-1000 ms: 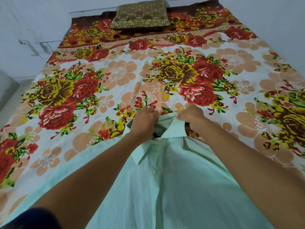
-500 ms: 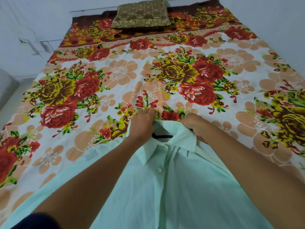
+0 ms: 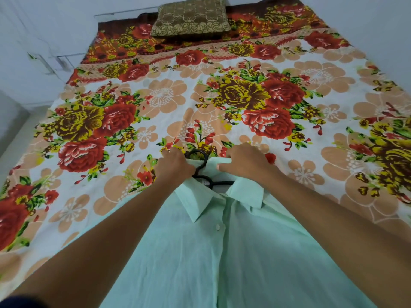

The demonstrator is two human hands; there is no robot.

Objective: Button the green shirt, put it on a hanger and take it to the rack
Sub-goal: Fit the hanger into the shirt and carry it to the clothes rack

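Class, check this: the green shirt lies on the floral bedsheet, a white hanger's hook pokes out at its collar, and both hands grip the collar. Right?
Not quite: the hanger is black, not white, as the head view shows. The rest holds: green shirt on bedsheet, left hand and right hand at collar.

Pale green shirt (image 3: 233,252) laid flat face-up on the bed, front placket closed, one white button seen below the collar, black hanger (image 3: 201,165) tucked inside the neck, hook protruding beyond the collar
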